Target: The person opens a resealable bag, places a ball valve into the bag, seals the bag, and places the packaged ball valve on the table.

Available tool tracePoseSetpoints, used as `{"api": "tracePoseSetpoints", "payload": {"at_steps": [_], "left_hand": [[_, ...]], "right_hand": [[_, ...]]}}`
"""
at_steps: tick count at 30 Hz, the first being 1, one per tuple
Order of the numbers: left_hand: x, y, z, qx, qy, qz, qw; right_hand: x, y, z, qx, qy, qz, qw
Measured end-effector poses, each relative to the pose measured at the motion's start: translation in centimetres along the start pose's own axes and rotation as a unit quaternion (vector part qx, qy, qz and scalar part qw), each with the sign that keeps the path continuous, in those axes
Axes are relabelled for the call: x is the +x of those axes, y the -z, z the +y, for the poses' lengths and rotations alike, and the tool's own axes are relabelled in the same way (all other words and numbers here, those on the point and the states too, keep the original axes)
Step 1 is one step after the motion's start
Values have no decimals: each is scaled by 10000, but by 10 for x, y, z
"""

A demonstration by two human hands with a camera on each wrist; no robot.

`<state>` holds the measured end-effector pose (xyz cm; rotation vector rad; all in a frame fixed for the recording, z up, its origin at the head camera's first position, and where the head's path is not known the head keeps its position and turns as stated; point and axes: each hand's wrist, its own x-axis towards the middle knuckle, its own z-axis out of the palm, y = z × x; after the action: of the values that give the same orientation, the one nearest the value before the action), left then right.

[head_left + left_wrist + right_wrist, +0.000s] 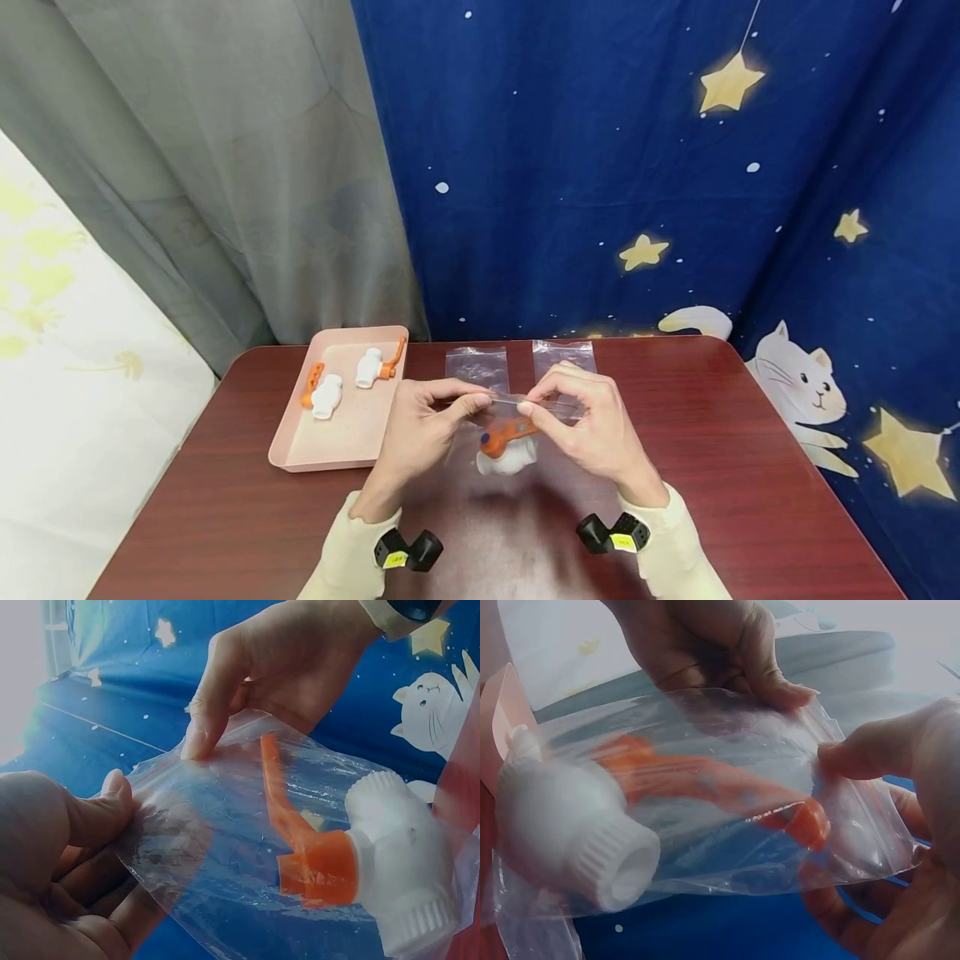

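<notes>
A clear zip bag [225, 847] hangs between my two hands, its top edge pinched on both sides. Inside it lies a white ball valve [562, 825] with an orange lever handle [315, 862]. My left hand [420, 425] pinches one side of the bag's mouth between thumb and fingers. On the other side, my right hand [588, 421] pinches the same edge, thumb towards me. The valve hangs low in the bag, below the fingers, over the table in the head view.
To the left, a pink tray [345, 442] holds two more white valves, one [326, 397] nearer and one [369, 367] farther back. Two flat zip bags, a left one [477, 362] and a right one [558, 354], lie on the dark red table [720, 467] beyond my hands.
</notes>
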<state>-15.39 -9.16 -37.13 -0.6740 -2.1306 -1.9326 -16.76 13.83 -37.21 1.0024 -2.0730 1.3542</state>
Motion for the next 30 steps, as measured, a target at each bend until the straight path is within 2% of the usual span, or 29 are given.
{"api": "tracePoseSetpoints", "payload": {"at_steps": [6,17,26,30], "left_hand": [[0,3,2,-259,219,175,9993],[0,5,1,-30,139,271,9995],[1,12,2,340,154,587,9976],[1,17,4,327,200,675,9970]], "right_hand": [[-1,2,2,-70,-65,10,10000],[-2,4,3,-168,-189,-81,9996],[-2,11,5,-292,-186,-147,9993],[-2,15,6,-329,-145,-110,9993]]}}
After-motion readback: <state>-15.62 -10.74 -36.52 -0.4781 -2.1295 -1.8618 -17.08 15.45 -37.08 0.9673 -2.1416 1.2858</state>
